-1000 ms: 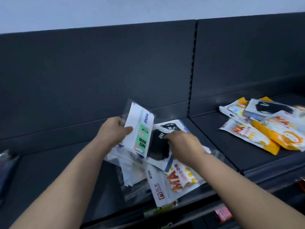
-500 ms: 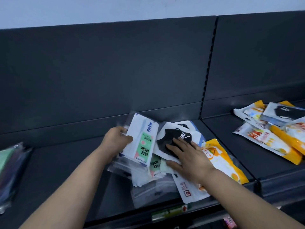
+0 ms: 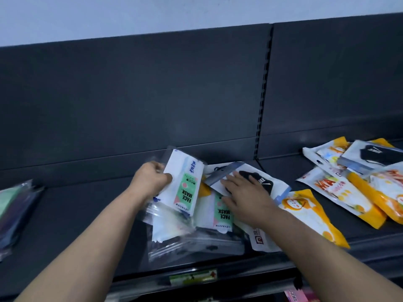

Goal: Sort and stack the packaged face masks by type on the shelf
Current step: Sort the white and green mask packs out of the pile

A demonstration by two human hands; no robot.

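On the dark shelf [image 3: 87, 225], the left hand [image 3: 150, 182] grips a white pack [image 3: 185, 188] with a green label, fingers and thumb curled round its edge, tilted above a loose pile of packs [image 3: 196, 236]. Just beside it, the right hand [image 3: 244, 197] presses straight, spread fingers on a black-mask pack [image 3: 261, 182] atop that pile; orange packs [image 3: 349, 188] lie farther right.

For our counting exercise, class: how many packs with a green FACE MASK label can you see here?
2. The first pack is gripped by the left hand; the second pack lies in the pile by the right hand. More may be hidden underneath.
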